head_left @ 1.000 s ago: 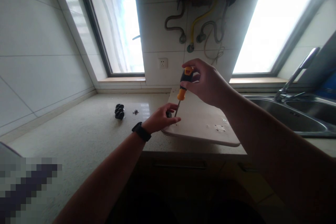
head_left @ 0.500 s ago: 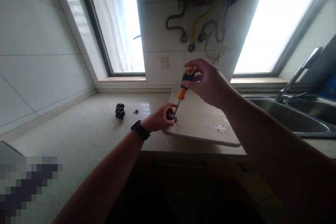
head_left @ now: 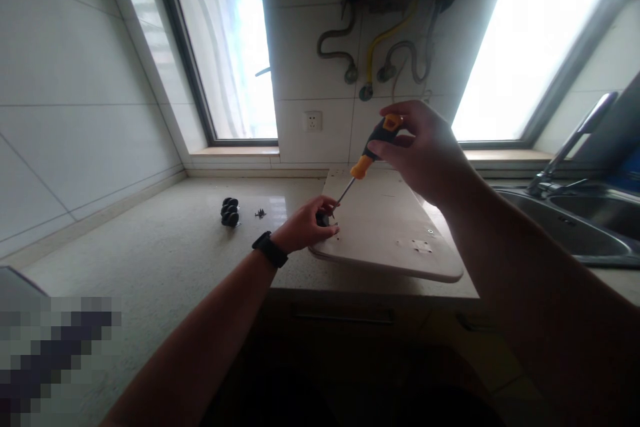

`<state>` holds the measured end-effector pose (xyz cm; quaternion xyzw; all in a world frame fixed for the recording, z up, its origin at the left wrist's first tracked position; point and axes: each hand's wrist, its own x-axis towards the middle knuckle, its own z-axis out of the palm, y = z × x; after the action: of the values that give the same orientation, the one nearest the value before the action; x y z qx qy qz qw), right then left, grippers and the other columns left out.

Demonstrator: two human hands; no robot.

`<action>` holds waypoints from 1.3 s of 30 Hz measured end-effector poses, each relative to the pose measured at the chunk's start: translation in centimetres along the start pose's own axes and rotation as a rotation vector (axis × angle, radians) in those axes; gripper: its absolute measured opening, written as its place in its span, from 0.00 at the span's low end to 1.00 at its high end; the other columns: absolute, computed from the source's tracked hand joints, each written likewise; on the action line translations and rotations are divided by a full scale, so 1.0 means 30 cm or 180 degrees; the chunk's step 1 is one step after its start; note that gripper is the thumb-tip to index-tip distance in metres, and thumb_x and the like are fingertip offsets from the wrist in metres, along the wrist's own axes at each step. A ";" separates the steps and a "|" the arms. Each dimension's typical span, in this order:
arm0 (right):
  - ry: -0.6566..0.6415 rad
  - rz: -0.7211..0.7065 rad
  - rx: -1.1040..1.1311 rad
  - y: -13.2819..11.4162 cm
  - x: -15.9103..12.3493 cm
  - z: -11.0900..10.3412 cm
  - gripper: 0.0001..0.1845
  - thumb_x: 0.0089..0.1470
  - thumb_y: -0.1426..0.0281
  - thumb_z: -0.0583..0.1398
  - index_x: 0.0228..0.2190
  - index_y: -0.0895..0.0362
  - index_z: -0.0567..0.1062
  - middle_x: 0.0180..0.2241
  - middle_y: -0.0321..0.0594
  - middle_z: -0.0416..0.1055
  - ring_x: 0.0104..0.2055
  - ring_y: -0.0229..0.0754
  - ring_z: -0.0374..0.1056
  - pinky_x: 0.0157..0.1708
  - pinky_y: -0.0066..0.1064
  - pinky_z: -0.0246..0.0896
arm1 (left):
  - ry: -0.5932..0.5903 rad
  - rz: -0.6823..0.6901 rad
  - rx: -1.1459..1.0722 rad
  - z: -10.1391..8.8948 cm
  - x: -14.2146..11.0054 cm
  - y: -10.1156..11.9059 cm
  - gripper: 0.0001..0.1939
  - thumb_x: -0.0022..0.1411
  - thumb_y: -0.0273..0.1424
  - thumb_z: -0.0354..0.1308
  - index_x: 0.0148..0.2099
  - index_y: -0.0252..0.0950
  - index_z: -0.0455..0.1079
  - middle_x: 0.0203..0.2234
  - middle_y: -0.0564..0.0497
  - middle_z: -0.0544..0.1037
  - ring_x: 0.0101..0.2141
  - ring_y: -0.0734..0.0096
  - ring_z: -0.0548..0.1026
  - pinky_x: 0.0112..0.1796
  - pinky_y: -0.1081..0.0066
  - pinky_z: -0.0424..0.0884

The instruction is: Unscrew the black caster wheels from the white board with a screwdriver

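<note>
A beige board (head_left: 390,227) lies flat on the counter (head_left: 165,260). My right hand (head_left: 425,147) grips the black and orange handle of a screwdriver (head_left: 367,157), which leans to the right with its tip down near the board's left corner. There my left hand (head_left: 307,227), a dark watch on its wrist, pinches a small black caster (head_left: 323,218) against the board.
More black casters (head_left: 230,212) and a little pile of screws (head_left: 259,213) sit on the counter to the left. A steel sink (head_left: 575,227) with a tap (head_left: 575,140) is at right. Pipes and a wall socket (head_left: 311,121) hang behind; windows on both sides.
My right hand has swung the screwdriver handle up and to the right, so the tool leans more. My left hand has stayed at the board's corner on the caster.
</note>
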<state>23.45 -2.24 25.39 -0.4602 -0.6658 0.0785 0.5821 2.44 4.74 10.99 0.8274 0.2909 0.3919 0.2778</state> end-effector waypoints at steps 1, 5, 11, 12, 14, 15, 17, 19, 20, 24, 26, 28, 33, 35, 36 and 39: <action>0.0065 -0.0005 0.0072 0.003 0.000 -0.006 0.28 0.45 0.70 0.69 0.50 0.55 0.72 0.46 0.46 0.72 0.36 0.44 0.75 0.37 0.41 0.73 | 0.0036 -0.0049 -0.0108 0.000 0.000 -0.003 0.27 0.55 0.32 0.69 0.56 0.38 0.70 0.46 0.43 0.76 0.48 0.63 0.74 0.51 0.59 0.71; 0.0252 -0.0020 0.0228 0.019 -0.002 -0.028 0.26 0.45 0.71 0.69 0.47 0.55 0.72 0.45 0.48 0.73 0.37 0.47 0.75 0.39 0.42 0.73 | -0.0052 -0.0302 -0.0698 -0.008 0.002 0.002 0.23 0.59 0.34 0.67 0.55 0.36 0.71 0.49 0.41 0.75 0.49 0.63 0.74 0.48 0.60 0.73; 0.0368 0.0001 0.0625 0.046 -0.012 -0.036 0.24 0.43 0.70 0.70 0.43 0.53 0.71 0.43 0.43 0.70 0.39 0.48 0.75 0.43 0.46 0.76 | -0.0008 -0.0401 -0.1130 -0.014 0.008 0.012 0.14 0.64 0.38 0.63 0.47 0.33 0.75 0.38 0.47 0.78 0.32 0.76 0.73 0.34 0.72 0.69; 0.0383 -0.0020 0.0651 0.048 -0.014 -0.035 0.24 0.43 0.70 0.70 0.43 0.52 0.71 0.43 0.43 0.70 0.40 0.48 0.75 0.43 0.46 0.76 | 0.0036 -0.0427 -0.1133 -0.013 0.008 0.010 0.14 0.65 0.39 0.62 0.45 0.33 0.75 0.35 0.49 0.77 0.30 0.76 0.72 0.32 0.73 0.68; 0.0418 -0.0045 0.0671 0.051 -0.018 -0.031 0.22 0.44 0.71 0.70 0.42 0.52 0.71 0.43 0.43 0.70 0.40 0.48 0.75 0.43 0.46 0.76 | 0.0133 -0.0460 -0.1126 -0.011 0.010 0.003 0.16 0.64 0.41 0.63 0.44 0.33 0.76 0.30 0.51 0.77 0.28 0.76 0.70 0.30 0.73 0.66; 0.0446 -0.0048 0.0691 0.052 -0.019 -0.029 0.22 0.44 0.71 0.69 0.42 0.52 0.71 0.42 0.42 0.69 0.40 0.48 0.75 0.43 0.47 0.76 | 0.0185 -0.0466 -0.1126 -0.013 0.013 -0.002 0.16 0.63 0.42 0.64 0.43 0.33 0.76 0.29 0.51 0.76 0.28 0.76 0.71 0.30 0.73 0.66; 0.0564 -0.0066 0.0787 0.054 -0.022 -0.025 0.23 0.43 0.72 0.70 0.42 0.52 0.71 0.41 0.41 0.70 0.41 0.49 0.75 0.44 0.49 0.76 | 0.0246 -0.0444 -0.1072 -0.029 0.021 -0.016 0.16 0.62 0.42 0.65 0.42 0.33 0.76 0.30 0.50 0.78 0.29 0.75 0.72 0.32 0.72 0.67; 0.0737 -0.0111 0.0908 0.058 -0.026 -0.025 0.23 0.42 0.73 0.70 0.41 0.52 0.71 0.40 0.39 0.70 0.41 0.49 0.75 0.43 0.50 0.77 | 0.0345 -0.0407 -0.0958 -0.067 0.028 -0.044 0.15 0.60 0.40 0.66 0.41 0.33 0.77 0.33 0.48 0.80 0.33 0.72 0.75 0.36 0.70 0.69; 0.0820 -0.0130 0.0961 0.061 -0.030 -0.026 0.22 0.42 0.73 0.70 0.40 0.52 0.71 0.39 0.38 0.70 0.41 0.48 0.75 0.43 0.50 0.77 | 0.0438 -0.0443 -0.0897 -0.094 0.029 -0.065 0.14 0.59 0.40 0.67 0.41 0.34 0.78 0.35 0.47 0.81 0.35 0.70 0.76 0.39 0.69 0.70; 0.0992 0.0043 0.0987 0.079 -0.062 -0.048 0.23 0.40 0.73 0.71 0.39 0.53 0.73 0.37 0.36 0.72 0.39 0.46 0.76 0.41 0.48 0.79 | 0.1000 -0.1032 -0.0793 -0.226 -0.006 -0.215 0.15 0.55 0.39 0.70 0.40 0.33 0.80 0.33 0.46 0.82 0.35 0.69 0.76 0.37 0.70 0.69; 0.1026 0.0218 0.1030 0.097 -0.085 -0.063 0.24 0.39 0.73 0.72 0.40 0.54 0.73 0.37 0.36 0.73 0.38 0.46 0.77 0.41 0.47 0.80 | 0.1294 -0.1350 -0.0838 -0.276 -0.047 -0.317 0.15 0.57 0.40 0.68 0.39 0.32 0.79 0.29 0.47 0.80 0.29 0.71 0.74 0.31 0.71 0.67; 0.1048 0.0364 0.1137 0.122 -0.108 -0.075 0.25 0.38 0.73 0.73 0.40 0.54 0.74 0.38 0.38 0.74 0.40 0.47 0.77 0.41 0.47 0.80 | 0.1604 -0.1664 -0.0922 -0.302 -0.090 -0.417 0.15 0.58 0.40 0.67 0.38 0.30 0.78 0.27 0.47 0.79 0.27 0.72 0.74 0.29 0.72 0.66; 0.1108 0.0557 0.1314 0.190 -0.156 -0.083 0.27 0.36 0.71 0.75 0.41 0.55 0.76 0.38 0.38 0.75 0.40 0.47 0.77 0.42 0.47 0.80 | 0.1874 -0.2167 -0.1224 -0.302 -0.151 -0.585 0.10 0.64 0.32 0.64 0.42 0.29 0.75 0.33 0.48 0.79 0.31 0.72 0.76 0.34 0.70 0.73; 0.1151 0.0694 0.1413 0.207 -0.170 -0.082 0.28 0.35 0.71 0.76 0.40 0.55 0.76 0.37 0.38 0.75 0.39 0.46 0.77 0.44 0.48 0.79 | 0.1870 -0.2297 -0.1349 -0.300 -0.157 -0.617 0.10 0.67 0.32 0.62 0.45 0.30 0.73 0.38 0.48 0.78 0.34 0.70 0.77 0.36 0.67 0.76; 0.1170 0.0743 0.1427 0.213 -0.177 -0.081 0.28 0.35 0.70 0.76 0.40 0.55 0.76 0.37 0.38 0.75 0.39 0.46 0.77 0.45 0.48 0.79 | 0.1880 -0.2350 -0.1408 -0.300 -0.159 -0.629 0.10 0.68 0.33 0.61 0.47 0.31 0.73 0.40 0.48 0.78 0.36 0.69 0.77 0.38 0.65 0.77; 0.1162 0.0771 0.1371 0.224 -0.193 -0.083 0.27 0.35 0.70 0.76 0.40 0.55 0.76 0.38 0.39 0.76 0.41 0.47 0.77 0.46 0.50 0.77 | 0.1971 -0.2442 -0.1538 -0.304 -0.162 -0.651 0.14 0.69 0.34 0.60 0.53 0.32 0.71 0.46 0.45 0.76 0.41 0.65 0.78 0.41 0.61 0.78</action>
<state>28.47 -3.59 17.79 -0.4088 -0.4585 0.2027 0.7626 -12.63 16.66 0.10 0.4206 0.5416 0.5434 0.4842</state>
